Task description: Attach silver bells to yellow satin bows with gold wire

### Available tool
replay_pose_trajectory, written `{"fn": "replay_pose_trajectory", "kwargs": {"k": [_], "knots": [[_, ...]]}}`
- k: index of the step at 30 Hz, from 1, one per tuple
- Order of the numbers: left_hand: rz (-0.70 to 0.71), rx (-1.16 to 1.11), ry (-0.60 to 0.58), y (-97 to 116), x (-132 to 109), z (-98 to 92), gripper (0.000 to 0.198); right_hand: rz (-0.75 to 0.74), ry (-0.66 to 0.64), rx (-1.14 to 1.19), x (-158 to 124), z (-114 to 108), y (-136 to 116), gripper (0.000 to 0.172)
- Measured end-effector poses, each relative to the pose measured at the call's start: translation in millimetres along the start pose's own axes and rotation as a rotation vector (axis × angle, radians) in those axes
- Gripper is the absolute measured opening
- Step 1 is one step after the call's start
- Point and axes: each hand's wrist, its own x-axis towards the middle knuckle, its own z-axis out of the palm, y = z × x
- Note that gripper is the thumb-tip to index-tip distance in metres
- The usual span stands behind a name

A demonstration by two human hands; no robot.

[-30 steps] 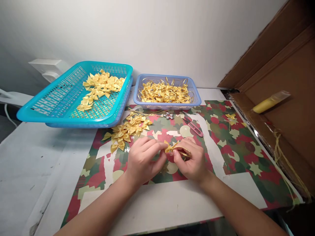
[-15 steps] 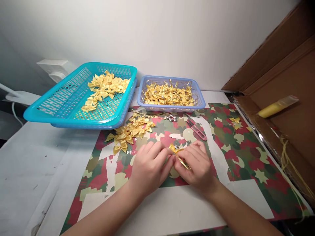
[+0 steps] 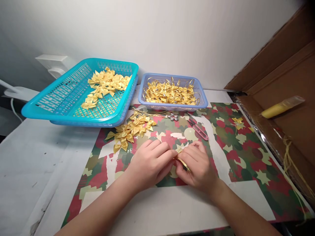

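Observation:
My left hand (image 3: 150, 162) and my right hand (image 3: 197, 164) meet over the patterned mat (image 3: 236, 154), fingers pinched together on a small gold ribbon bow (image 3: 180, 160) with a thin gold loop. Most of the bow is hidden between the fingertips. A loose pile of gold bows (image 3: 130, 129) lies on the mat just beyond my left hand.
A turquoise basket (image 3: 59, 105) with gold bows stands at the back left, a pale blue basket (image 3: 200, 95) of bows with loops beside it. Red snips (image 3: 198, 128) and small silver bells (image 3: 174, 116) lie on the mat. A cardboard box (image 3: 283, 82) holding a yellow tube (image 3: 280, 107) stands at right.
Both hands stayed together on the bow; my fingers have closed over it, so less of it shows than before. The view shifted slightly.

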Motion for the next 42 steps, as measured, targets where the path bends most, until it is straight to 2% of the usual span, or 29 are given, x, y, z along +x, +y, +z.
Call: {"fn": "replay_pose_trajectory", "kwargs": {"k": [9, 12, 16, 23, 29, 35, 42], "knots": [[-0.090, -0.189, 0.099, 3.3, -1.4, 3.7, 0.010, 0.135, 0.005, 0.201, -0.3, -2.3, -0.2, 0.019], [-0.143, -0.219, 0.168, 8.5, -0.5, 7.2, 0.010, 0.174, 0.018, 0.244, -0.1, -1.7, -0.9, 0.019], [-0.178, -0.164, 0.243, 13.4, -0.7, 10.7, 0.008, 0.194, 0.051, 0.249, -0.6, 1.8, -1.6, 0.020], [-0.101, 0.003, 0.196, 10.3, -1.9, 5.9, 0.007, 0.187, 0.059, 0.215, -0.4, 5.2, -2.2, 0.020], [-0.164, 0.047, 0.292, 14.0, -2.5, 7.8, 0.014, 0.231, 0.095, 0.207, -1.1, 5.6, -3.8, 0.020], [-0.187, 0.044, 0.201, 13.3, -1.1, 6.3, 0.008, 0.170, 0.111, 0.145, -4.2, 9.2, -3.5, 0.017], [-0.169, 0.003, 0.017, 4.0, 0.1, 2.6, 0.014, 0.085, 0.024, 0.040, -4.7, 7.9, -0.1, 0.022]]}}
